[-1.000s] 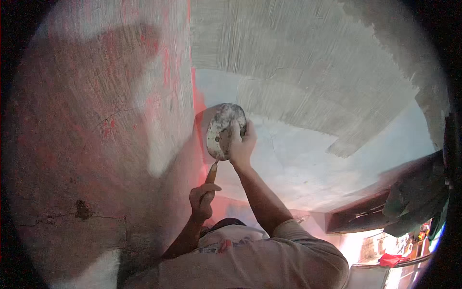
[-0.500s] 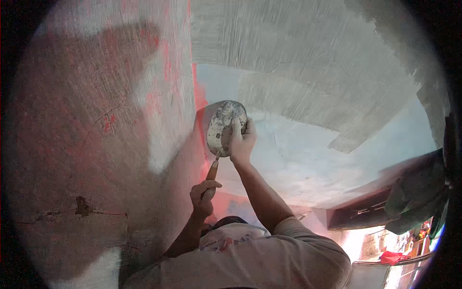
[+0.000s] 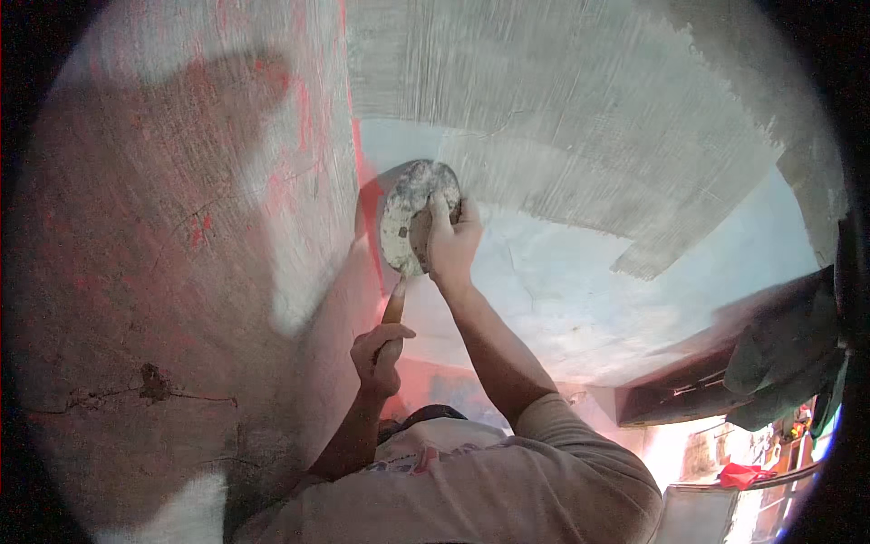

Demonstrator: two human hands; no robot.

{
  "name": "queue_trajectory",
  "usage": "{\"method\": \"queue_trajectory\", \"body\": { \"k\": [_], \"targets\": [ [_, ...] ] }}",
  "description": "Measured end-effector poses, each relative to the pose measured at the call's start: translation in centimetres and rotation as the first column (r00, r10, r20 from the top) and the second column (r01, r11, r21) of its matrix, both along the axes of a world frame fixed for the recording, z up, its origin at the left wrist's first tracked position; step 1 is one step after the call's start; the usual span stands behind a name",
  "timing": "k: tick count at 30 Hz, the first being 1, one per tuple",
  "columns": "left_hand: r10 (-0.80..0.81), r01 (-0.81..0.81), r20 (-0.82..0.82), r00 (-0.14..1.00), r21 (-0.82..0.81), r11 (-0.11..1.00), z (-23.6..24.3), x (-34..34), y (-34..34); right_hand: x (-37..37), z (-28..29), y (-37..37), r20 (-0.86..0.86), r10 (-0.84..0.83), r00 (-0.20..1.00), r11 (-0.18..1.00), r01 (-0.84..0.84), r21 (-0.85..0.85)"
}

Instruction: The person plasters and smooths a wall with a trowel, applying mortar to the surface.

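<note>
My right hand (image 3: 456,240) grips a rounded, bowl-like thing (image 3: 397,243) smeared with grey and white, its thumb lying across the face. Below it, my left hand (image 3: 376,356) is closed round the wooden handle of a slim tool (image 3: 393,306). The tool's upper end meets the lower edge of the bowl-like thing; I cannot make out its head. Both hands are raised before a corner where a reddish-grey wall (image 3: 190,299) meets a pale blue surface (image 3: 562,299) partly coated in streaky grey (image 3: 544,100).
A crack with a dark chipped hole (image 3: 154,384) runs across the left wall. At the right, a dark ledge (image 3: 675,390) has dark cloth (image 3: 784,363) hanging by it. Beneath are a bright opening and a red cloth (image 3: 743,475).
Both hands have moved slightly upward, carrying the bowl-like thing and the wooden-handled tool with them. The grips look the same. The whole view has shifted a little.
</note>
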State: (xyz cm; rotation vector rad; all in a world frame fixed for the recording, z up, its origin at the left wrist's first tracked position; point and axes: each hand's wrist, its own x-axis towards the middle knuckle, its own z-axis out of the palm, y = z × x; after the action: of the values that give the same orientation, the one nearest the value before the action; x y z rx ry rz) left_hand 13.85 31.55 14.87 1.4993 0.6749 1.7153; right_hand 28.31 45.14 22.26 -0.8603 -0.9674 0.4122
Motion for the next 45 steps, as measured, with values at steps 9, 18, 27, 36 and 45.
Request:
{"method": "queue_trajectory", "body": {
  "k": [9, 18, 27, 36, 45],
  "targets": [
    [-0.041, 0.041, 0.020, 0.999, 0.014, 0.999, 1.0, -0.1, 0.3, -0.1, 1.1, -0.3, 0.129, -0.103, 0.986, 0.987, 0.117, -0.109],
    [-0.046, 0.045, 0.003, 0.999, 0.113, 0.993, 1.9, -0.6, 0.5, -0.6, 2.4, -0.6, -0.095, 0.028, 0.995, 0.989, -0.041, -0.143],
    [-0.015, 0.014, 0.008, 1.000, 0.104, 0.995, 2.8, -0.1, 0.6, -0.3, 2.9, -0.1, 0.052, -0.069, 0.996, 0.990, 0.075, -0.116],
    [0.015, -0.015, 0.002, 1.000, 0.014, 1.000, 4.1, -0.4, 0.4, -0.7, 3.6, 0.3, 0.043, -0.011, 0.999, 0.993, 0.016, -0.121],
    [0.042, -0.041, -0.026, 0.999, 0.049, 0.998, 4.1, -0.2, 0.3, -0.4, 3.0, 0.9, -0.055, 0.100, 0.994, 0.993, -0.096, 0.062]
  ]
}}
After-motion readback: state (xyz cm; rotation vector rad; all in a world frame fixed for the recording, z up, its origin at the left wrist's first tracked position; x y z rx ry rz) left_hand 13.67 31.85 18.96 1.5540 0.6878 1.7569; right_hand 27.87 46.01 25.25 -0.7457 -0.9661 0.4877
